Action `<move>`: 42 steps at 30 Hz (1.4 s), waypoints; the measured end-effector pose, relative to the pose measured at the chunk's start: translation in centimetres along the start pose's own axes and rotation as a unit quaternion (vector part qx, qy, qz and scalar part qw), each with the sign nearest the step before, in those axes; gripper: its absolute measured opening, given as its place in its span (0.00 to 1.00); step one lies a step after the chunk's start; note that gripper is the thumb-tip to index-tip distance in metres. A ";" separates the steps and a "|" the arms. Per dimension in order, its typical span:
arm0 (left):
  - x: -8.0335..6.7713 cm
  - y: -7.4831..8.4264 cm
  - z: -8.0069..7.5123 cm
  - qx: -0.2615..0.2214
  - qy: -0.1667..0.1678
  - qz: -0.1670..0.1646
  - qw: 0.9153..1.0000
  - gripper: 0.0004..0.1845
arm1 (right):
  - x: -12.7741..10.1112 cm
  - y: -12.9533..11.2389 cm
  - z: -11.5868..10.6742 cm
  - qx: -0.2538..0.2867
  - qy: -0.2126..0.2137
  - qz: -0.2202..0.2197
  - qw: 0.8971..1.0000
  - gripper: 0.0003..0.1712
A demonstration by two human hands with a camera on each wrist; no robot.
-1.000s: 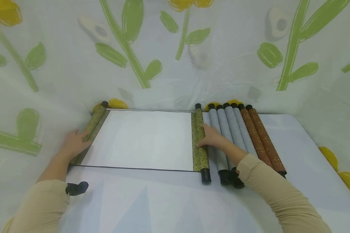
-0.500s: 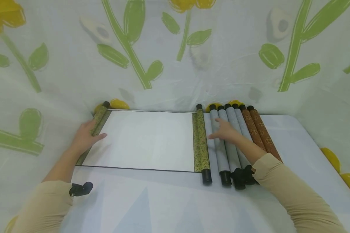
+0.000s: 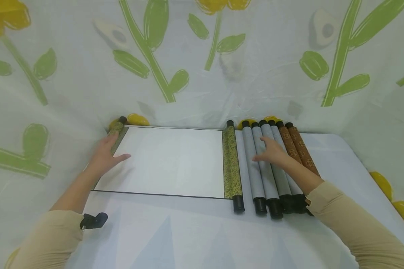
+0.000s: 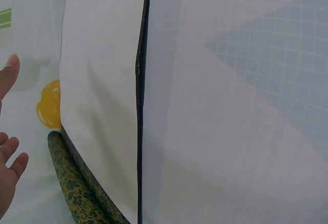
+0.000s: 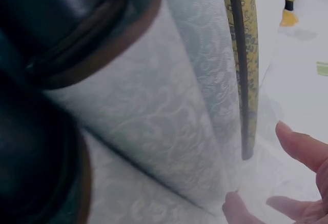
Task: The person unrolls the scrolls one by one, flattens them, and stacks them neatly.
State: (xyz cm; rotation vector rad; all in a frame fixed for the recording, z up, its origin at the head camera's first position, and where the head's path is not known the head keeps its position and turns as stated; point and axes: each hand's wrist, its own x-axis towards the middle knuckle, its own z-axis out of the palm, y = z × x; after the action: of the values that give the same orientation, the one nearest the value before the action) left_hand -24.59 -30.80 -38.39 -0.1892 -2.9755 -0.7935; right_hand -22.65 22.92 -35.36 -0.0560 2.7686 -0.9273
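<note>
The unrolled white paper scroll with green-gold brocade borders (image 3: 170, 160) lies flat on the pale blue-white tablecloth (image 3: 188, 235). The left hand (image 3: 105, 157), fingers straight and spread, rests on its left brocade roller (image 3: 116, 132) and the sheet's left edge, gripping nothing. The right hand (image 3: 272, 151), fingers relaxed and extended, lies on the rolled grey-blue patterned scrolls (image 3: 256, 172) just right of the open scroll's right brocade roller (image 3: 231, 164). Two rolled brown patterned scrolls (image 3: 301, 149) lie beside those. A flower-printed sheet (image 3: 202, 56) hangs behind.
</note>
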 end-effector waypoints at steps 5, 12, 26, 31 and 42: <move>0.1 1.0 0.1 -0.013 -0.007 -0.011 1.000 0.57 | -0.4 0.6 -0.2 -0.016 -0.004 0.000 1.000 0.52; 0.3 2.8 0.4 -0.040 0.000 -0.016 0.999 0.58 | -0.8 0.7 -0.4 -0.029 -0.018 0.011 0.999 0.54; 0.5 5.3 2.0 -0.114 -0.024 0.008 0.993 0.58 | -1.1 0.7 0.1 -0.017 -0.032 0.019 0.999 0.56; 0.8 6.2 2.8 -0.124 -0.034 0.039 0.991 0.58 | -1.1 0.7 0.3 -0.009 -0.033 0.020 0.999 0.56; 1.7 8.6 5.6 -0.127 -0.049 0.080 0.987 0.57 | -1.2 1.2 0.9 0.000 -0.024 0.022 0.999 0.55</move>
State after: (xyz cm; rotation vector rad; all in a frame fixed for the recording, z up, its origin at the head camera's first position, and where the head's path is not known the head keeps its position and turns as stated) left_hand -25.23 -20.47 -38.88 -0.4856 -2.8888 -1.1719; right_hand -21.21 23.49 -36.56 -0.0164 2.7151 -0.9025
